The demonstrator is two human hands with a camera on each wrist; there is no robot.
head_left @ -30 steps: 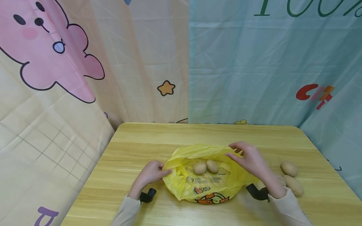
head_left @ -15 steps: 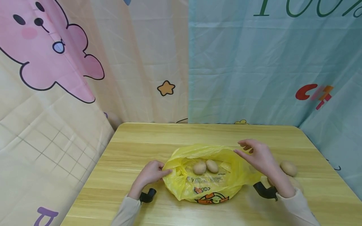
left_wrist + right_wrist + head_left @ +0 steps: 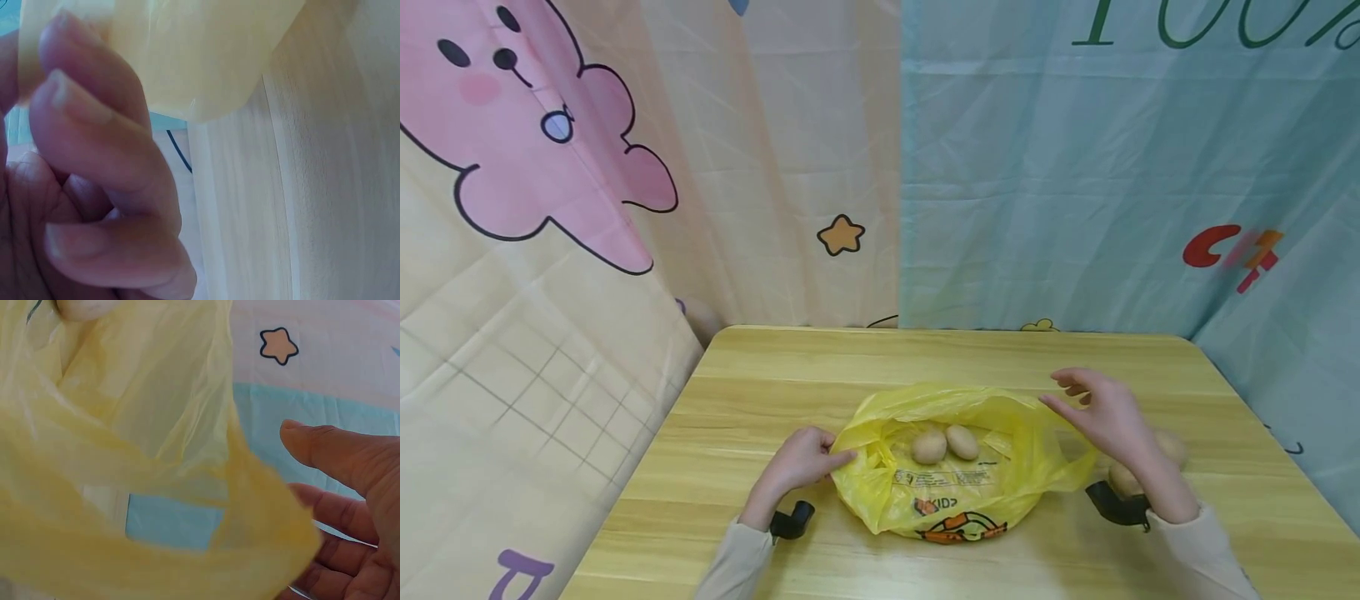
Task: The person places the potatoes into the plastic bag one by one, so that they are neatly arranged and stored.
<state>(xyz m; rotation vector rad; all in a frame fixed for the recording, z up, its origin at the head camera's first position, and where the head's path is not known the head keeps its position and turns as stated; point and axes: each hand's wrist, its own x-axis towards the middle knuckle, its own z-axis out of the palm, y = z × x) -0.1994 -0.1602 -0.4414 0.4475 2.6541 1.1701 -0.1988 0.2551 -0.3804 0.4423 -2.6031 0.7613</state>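
A yellow plastic bag (image 3: 955, 487) lies open on the wooden table (image 3: 775, 375), with two potatoes (image 3: 929, 447) side by side inside it. My left hand (image 3: 831, 457) pinches the bag's left rim; in the left wrist view its curled fingers (image 3: 94, 125) hold the yellow plastic (image 3: 200, 56). My right hand (image 3: 1075, 398) hovers just right of the bag's right rim, fingers spread and holding nothing. The right wrist view shows the bag's film (image 3: 125, 456) close up and the relaxed fingers (image 3: 337, 450) apart from it.
Loose potatoes (image 3: 1172, 446) lie on the table to the right, partly hidden behind my right hand and wrist. Cartoon-print curtains (image 3: 625, 208) close off the back and both sides. Bare tabletop stretches behind the bag.
My right hand has drifted rightward from the bag's top right rim to a spot over the loose potatoes. The left hand and the bag have stayed put.
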